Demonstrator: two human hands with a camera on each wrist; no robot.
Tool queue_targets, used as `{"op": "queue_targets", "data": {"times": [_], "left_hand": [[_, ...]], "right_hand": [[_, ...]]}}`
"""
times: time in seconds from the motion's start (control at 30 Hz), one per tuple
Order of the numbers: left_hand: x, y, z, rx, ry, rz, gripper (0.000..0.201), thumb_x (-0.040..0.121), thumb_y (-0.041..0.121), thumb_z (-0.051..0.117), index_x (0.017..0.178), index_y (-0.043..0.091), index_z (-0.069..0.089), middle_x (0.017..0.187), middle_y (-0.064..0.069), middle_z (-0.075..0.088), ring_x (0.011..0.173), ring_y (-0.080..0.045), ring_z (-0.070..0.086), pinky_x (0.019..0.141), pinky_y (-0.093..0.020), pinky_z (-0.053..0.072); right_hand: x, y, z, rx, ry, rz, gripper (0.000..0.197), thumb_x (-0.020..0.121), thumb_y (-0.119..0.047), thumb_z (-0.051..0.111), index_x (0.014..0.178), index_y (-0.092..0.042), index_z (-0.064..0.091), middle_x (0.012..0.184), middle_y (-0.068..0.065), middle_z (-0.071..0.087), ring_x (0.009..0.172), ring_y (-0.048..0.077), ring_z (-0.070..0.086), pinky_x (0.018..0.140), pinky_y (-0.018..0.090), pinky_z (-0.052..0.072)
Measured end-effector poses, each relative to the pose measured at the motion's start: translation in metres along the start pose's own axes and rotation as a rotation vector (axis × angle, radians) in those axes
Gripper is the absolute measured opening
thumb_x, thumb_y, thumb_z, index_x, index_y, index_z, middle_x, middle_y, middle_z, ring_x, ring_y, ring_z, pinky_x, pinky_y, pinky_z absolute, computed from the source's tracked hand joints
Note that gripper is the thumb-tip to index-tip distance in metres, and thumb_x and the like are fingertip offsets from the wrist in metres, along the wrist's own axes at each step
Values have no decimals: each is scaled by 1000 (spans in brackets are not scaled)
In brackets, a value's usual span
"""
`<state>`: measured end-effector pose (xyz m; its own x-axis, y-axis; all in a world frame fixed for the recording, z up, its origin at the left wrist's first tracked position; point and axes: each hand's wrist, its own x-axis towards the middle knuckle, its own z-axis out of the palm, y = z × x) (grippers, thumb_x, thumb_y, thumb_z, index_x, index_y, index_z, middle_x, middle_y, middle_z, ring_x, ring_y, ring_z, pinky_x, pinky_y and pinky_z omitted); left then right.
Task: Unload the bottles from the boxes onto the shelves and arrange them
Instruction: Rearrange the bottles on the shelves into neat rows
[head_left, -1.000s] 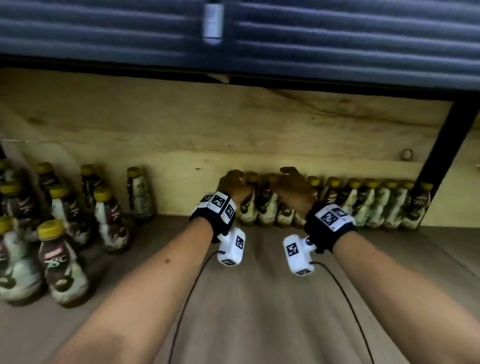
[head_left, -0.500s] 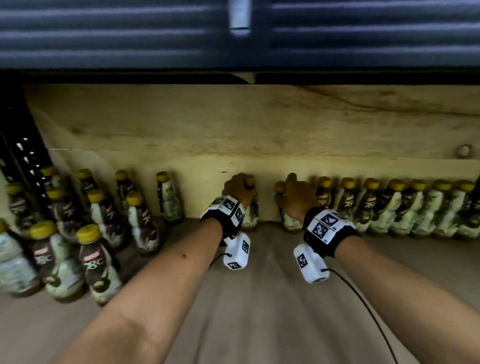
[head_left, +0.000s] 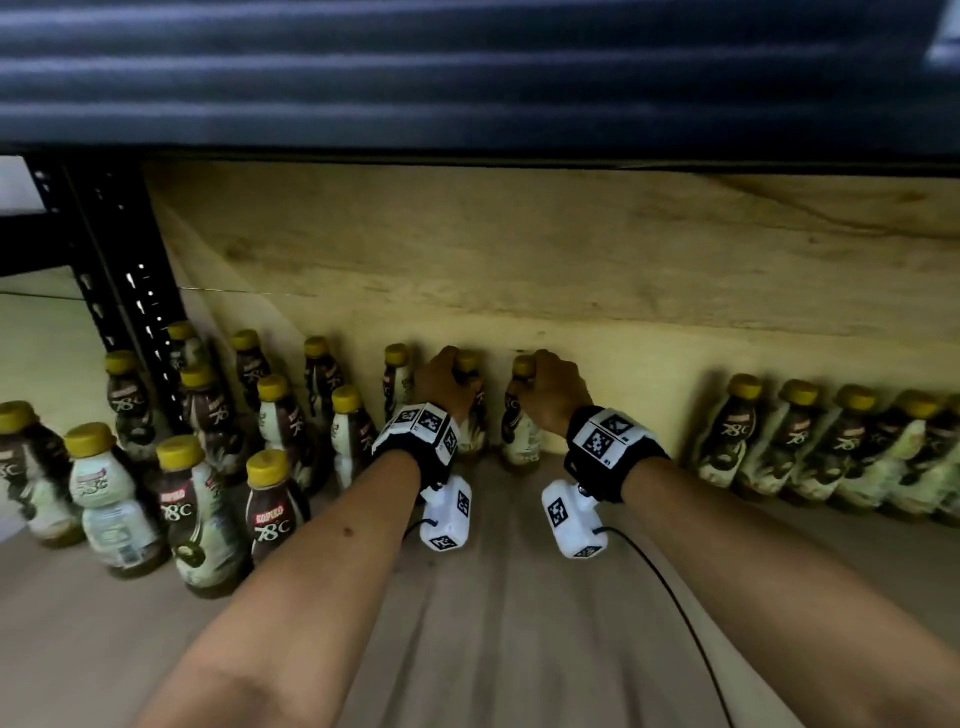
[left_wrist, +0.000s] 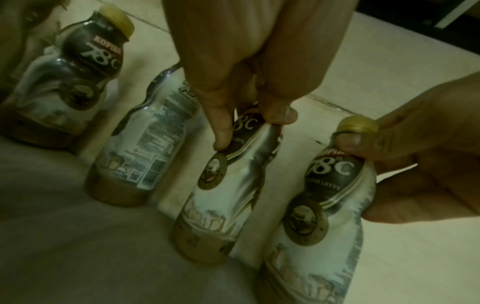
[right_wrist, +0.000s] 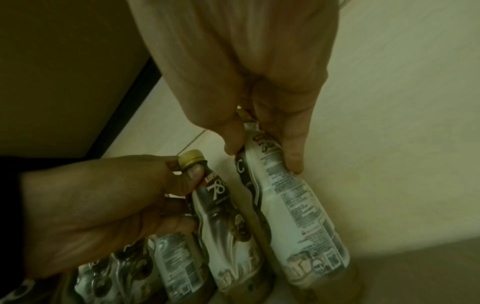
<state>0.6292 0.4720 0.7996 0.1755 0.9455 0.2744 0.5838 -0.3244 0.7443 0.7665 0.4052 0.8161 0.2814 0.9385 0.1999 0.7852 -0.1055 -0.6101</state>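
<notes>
Two small coffee bottles with yellow caps stand upright at the back wall of the shelf. My left hand (head_left: 444, 382) grips the left bottle (head_left: 475, 431) round its neck; in the left wrist view its fingers (left_wrist: 221, 135) pinch that bottle (left_wrist: 218, 205) just under the cap. My right hand (head_left: 553, 389) grips the right bottle (head_left: 519, 436) by the neck, and the right wrist view shows the hand (right_wrist: 263, 156) closed round the bottle (right_wrist: 293, 209). The two bottles stand side by side, a small gap apart.
A cluster of like bottles (head_left: 270, 499) fills the left of the shelf board (head_left: 519, 623). A row of bottles (head_left: 841, 447) lines the back wall at right. A black upright post (head_left: 124, 270) stands at left. The dark shelf above (head_left: 467, 78) hangs low overhead.
Both hands have slid their bottles left along the back wall, away from the right row and toward the left cluster. The view has turned left.
</notes>
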Motion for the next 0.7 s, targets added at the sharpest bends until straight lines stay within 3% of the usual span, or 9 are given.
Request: {"op": "queue_targets", "data": {"times": [0.13,0.2,0.37,0.53,0.7], "left_hand": [[0,-2,3,-40,35,-9,46,92,14,58,136,6,48,131,-14,58,119,-31,55,100,-34,44],[1,-2,3,-60,33,-9,49,92,16,60,138,7,47,133,-13,57,122,-30,54,103,-33,43],[-4,-1,4,-114,80,29,35,91,11,61,126,8,58,123,-13,63,115,-30,58,93,-31,44],[-11,-1,8,-156,150,34,28,92,5,55,119,9,63,110,-12,68,104,-28,63,78,-24,44],[-13,3,3,-166,70,-13,32,94,15,57,126,14,56,118,-11,65,106,-30,62,84,-33,51]], "right_hand": [[3,8,-7,-47,34,21,43,94,-29,59,129,-5,49,131,18,53,115,41,54,93,43,49],[2,13,-12,-58,52,35,44,96,-29,58,131,-5,48,133,17,52,118,40,53,93,40,47],[-1,12,-14,-70,54,33,44,97,-30,57,132,-5,47,134,18,52,118,39,52,87,35,44],[-7,11,-13,-100,81,24,46,97,-34,56,133,-7,48,135,17,54,121,39,52,93,36,44],[-12,14,-13,-18,68,40,50,96,-36,57,136,-8,45,135,16,53,121,37,52,89,33,43]]}}
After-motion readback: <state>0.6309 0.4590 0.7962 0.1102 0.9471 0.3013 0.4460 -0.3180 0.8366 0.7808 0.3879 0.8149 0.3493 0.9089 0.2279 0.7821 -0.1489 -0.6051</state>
